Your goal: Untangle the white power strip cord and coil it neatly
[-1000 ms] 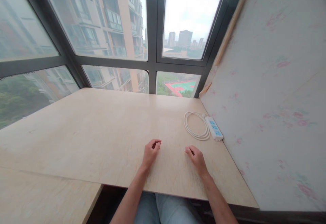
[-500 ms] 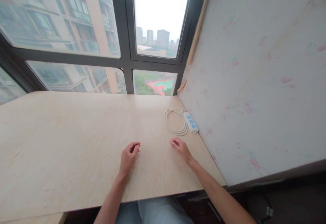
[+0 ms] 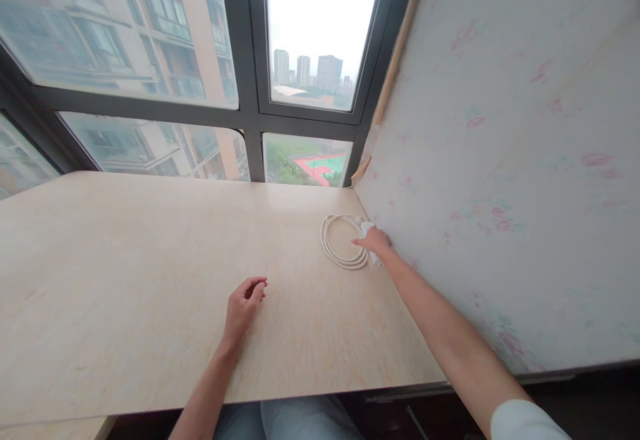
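Note:
A white power strip [image 3: 369, 228] lies beside the wall on the table, largely covered by my right hand [image 3: 376, 241]. My right thumb points left, apart from the strip and over the edge of a coiled white cord [image 3: 327, 243]. The other fingers reach over the strip toward its wall side, where their tips are hidden. Left of the cord and nearer to me, my left hand [image 3: 246, 293] rests on the table, loosely curled and with nothing visible in it.
The pale table [image 3: 125, 280] runs up to dark window frames [image 3: 150, 110]. A flowered wall [image 3: 480, 180] bounds it on the right, close to the strip. Below the front edge are my legs [image 3: 300, 420] and a dark drawer area.
My right hand has moved forward and right from the bare tabletop onto the power strip, its thumb spreading. My left hand stays curled in nearly the same place. The view has shifted slightly.

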Tool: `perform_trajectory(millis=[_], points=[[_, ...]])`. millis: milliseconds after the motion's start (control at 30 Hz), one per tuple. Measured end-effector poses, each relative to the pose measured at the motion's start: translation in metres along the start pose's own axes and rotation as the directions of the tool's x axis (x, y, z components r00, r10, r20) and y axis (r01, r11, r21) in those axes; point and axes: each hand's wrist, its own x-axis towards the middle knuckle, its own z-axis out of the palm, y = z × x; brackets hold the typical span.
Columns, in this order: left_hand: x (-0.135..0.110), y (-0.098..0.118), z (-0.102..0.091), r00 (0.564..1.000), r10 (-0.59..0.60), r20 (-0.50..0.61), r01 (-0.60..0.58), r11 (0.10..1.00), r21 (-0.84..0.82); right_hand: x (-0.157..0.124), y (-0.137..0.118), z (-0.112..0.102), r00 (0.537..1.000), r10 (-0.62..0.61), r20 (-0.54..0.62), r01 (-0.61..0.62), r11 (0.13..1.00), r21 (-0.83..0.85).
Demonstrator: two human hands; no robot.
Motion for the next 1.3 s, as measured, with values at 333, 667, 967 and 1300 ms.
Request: perform_trajectory(millis=[333,667,967,1300], points=[[-0.001,-0.001,0.0,1.0,-0.017,-0.005,0.017,1.0,-0.002,-0.009,-0.017,0.014,1.0,-0.026,-0.004,0.025,0.999,-0.044],[-0.001,-0.012,0.001,0.986,-0.034,-0.161,0.019,0.995,-0.096,-0.095,-0.086,0.032,0.934,-0.343,0.101,0.329,0.936,0.127],[-0.012,-0.024,-0.024,0.742,0.114,-0.661,-0.052,0.992,0.113,-0.174,-0.182,0.048,0.765,-0.633,0.115,0.603,0.768,0.217],[-0.015,-0.026,-0.026,0.772,0.195,-0.605,-0.078,0.974,0.213,-0.182,-0.181,0.05,0.684,-0.728,0.051,0.729,0.684,-0.021]])
